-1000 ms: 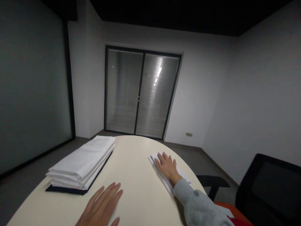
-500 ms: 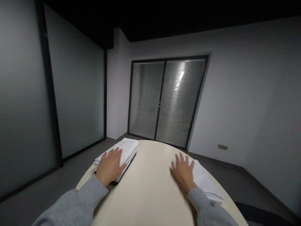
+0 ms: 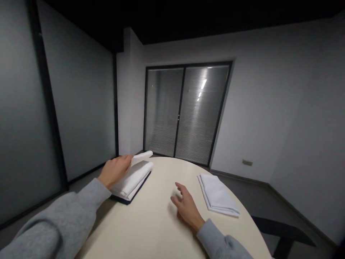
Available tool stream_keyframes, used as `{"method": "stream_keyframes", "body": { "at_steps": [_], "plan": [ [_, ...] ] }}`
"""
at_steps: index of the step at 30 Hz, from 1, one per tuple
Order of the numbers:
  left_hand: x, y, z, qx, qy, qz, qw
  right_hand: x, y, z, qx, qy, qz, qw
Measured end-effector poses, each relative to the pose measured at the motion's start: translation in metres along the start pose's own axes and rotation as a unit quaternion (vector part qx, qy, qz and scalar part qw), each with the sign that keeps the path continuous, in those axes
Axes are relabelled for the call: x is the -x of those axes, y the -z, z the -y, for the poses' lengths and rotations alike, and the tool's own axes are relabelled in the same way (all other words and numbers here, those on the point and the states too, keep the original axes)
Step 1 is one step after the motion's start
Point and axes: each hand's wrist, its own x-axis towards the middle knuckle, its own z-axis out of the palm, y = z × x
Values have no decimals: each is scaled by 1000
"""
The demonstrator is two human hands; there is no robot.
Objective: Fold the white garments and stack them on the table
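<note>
My left hand (image 3: 115, 172) grips the edge of a folded white cloth (image 3: 142, 156), whose far end is raised off the pile. Beneath it lies a stack of folded white cloths (image 3: 136, 177), with a dark flat layer (image 3: 139, 192) showing along the bottom. My fingertips on that cloth are partly hidden behind the hand. Over the middle of the table my right hand (image 3: 187, 208) holds nothing, its thumb and fingers apart. To its right, another folded white cloth (image 3: 219, 196) rests flat, apart from the hand.
Everything lies on a round cream table (image 3: 145, 230). A dark chair part (image 3: 280, 228) is beside its right edge. Beyond stand a glass door with blinds (image 3: 164, 111), a grey wall with a socket plate (image 3: 247, 163), and frosted panels (image 3: 81, 108) on the left.
My left hand has gone from lying flat on the left stack to lifting its top cloth. My right hand has left the right cloth and moved left over the table.
</note>
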Motion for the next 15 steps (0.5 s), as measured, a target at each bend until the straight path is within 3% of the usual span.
{"method": "stream_keyframes", "body": {
  "at_steps": [5, 8, 10, 12, 14, 15],
  "plan": [
    [-3, 67, -3, 186, -33, -64, 980, -8, 24, 14, -110, -43, -41, 992],
    [7, 78, -20, 375, -56, -33, 925, 2, 45, 30, -193, -58, -58, 978],
    [17, 64, -37, 484, -41, 48, 873, 19, 59, 44, -288, -78, -44, 954],
    [28, 37, -55, 555, -13, 139, 820, 43, 69, 54, -367, -126, -20, 921],
    [39, 3, -73, 579, 4, 203, 789, 70, 75, 58, -390, -193, -9, 900],
    [46, -13, -82, 576, 3, 219, 787, 83, 77, 56, -385, -225, -8, 895]
  ]
}}
